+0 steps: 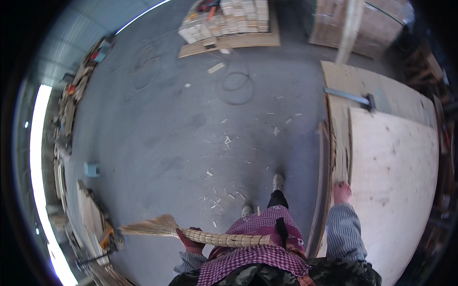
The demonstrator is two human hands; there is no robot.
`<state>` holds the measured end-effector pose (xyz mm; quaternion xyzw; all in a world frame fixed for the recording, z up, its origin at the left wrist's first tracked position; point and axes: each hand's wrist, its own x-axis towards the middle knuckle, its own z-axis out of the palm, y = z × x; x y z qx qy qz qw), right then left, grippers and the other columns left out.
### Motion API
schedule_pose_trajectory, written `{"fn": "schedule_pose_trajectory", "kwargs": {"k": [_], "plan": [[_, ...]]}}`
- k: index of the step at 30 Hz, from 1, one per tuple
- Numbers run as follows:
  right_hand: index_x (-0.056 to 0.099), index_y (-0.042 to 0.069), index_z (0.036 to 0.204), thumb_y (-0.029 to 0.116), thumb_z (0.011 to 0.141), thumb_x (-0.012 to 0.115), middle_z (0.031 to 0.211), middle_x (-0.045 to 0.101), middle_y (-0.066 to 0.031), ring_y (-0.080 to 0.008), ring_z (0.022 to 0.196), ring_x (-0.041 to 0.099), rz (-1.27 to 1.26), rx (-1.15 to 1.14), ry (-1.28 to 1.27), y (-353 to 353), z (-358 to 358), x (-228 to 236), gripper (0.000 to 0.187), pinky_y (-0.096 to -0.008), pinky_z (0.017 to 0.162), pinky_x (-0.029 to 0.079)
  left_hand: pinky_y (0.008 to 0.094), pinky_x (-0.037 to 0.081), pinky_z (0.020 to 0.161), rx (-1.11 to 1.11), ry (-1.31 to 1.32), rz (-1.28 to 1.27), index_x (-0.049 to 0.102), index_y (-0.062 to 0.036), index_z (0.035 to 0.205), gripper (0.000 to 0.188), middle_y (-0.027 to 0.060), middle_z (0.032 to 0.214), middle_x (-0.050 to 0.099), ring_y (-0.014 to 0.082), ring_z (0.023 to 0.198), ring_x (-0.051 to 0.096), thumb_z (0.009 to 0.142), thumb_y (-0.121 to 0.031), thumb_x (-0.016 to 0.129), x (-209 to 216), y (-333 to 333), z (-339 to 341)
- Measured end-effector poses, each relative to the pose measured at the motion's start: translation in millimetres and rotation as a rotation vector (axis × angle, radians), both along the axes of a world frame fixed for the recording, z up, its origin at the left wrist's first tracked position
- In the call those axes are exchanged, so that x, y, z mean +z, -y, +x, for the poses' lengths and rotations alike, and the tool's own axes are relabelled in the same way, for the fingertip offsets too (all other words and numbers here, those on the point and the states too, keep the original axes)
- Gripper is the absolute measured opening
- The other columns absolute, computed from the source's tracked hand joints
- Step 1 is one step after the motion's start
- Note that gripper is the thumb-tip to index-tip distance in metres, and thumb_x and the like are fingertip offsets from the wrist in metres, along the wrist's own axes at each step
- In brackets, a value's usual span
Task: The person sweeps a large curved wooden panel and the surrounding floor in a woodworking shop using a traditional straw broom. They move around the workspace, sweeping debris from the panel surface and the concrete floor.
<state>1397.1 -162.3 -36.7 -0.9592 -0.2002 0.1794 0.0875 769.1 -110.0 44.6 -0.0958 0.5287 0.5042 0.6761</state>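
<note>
My left hand (192, 244), in a reddish glove, is closed round a straw hand broom (229, 239). The broom lies level across my front: its bound handle reaches right over my checked apron, and the flared bristles point left. On the right, my right hand (342, 192), in a pinkish glove, rests closed at the left edge of a pale plywood sheet (396, 167). A small dark spot shows at its fingers; what they grip cannot be made out. Farther up the stack, a hammer (350, 97) lies on a larger wooden board (338, 76) beneath the sheet.
Wood scraps (227, 140) are scattered over the grey floor (157, 128) ahead of my feet. A loop of strapping (238, 90) lies farther off. Stacked wood blocks (243, 19) stand at the back, a blue stool (91, 169) at the left, and timber pieces (90, 212) along the left wall.
</note>
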Motion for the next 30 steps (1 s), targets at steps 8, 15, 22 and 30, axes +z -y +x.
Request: {"fn": "schedule_pose_trajectory", "kwargs": {"k": [8,15,22,30], "plan": [[0.066,0.004,0.081,0.009,0.073,0.069,0.063,0.063,-0.0103,-0.0195,0.047,0.058,0.155,-0.216,-0.313,12,24,-17,0.010,-0.0335,0.051,0.049,0.0414,0.052,0.069,0.246,0.031,-0.060,0.061,-0.0100,0.071,0.069,0.0053,0.070,0.064,0.0269,0.072,0.061,0.070,-0.078,0.054,18,11,52],[0.062,0.002,0.090,0.003,0.085,0.059,0.081,0.065,-0.0052,-0.0149,0.075,0.061,0.244,0.036,-0.318,-45,-6,37,0.007,-0.0275,0.066,0.048,0.0395,0.053,0.068,0.449,0.016,-0.001,0.060,-0.0087,0.070,0.067,0.0052,0.068,0.062,0.0262,0.069,0.060,0.071,-0.076,0.056,24,37,74],[0.026,-0.001,0.143,0.019,0.088,0.064,0.144,0.035,-0.0180,-0.0271,0.132,0.036,0.243,0.514,-1.134,-175,-134,111,0.070,-0.0346,0.105,0.034,0.0424,0.051,0.069,0.560,-0.099,-0.212,0.058,-0.0120,0.080,0.066,0.0055,0.075,0.061,0.0251,0.072,0.060,0.069,-0.077,0.057,-11,111,56],[0.037,0.006,0.137,0.042,0.085,0.062,0.120,0.056,-0.0207,-0.0352,0.112,0.055,-0.550,2.182,-0.694,-84,-366,182,0.068,-0.0415,0.091,0.045,0.0453,0.049,0.077,0.962,-0.204,-0.464,0.051,-0.0127,0.102,0.065,0.0067,0.086,0.055,0.0262,0.081,0.056,0.072,-0.069,0.064,-62,199,4]]}}
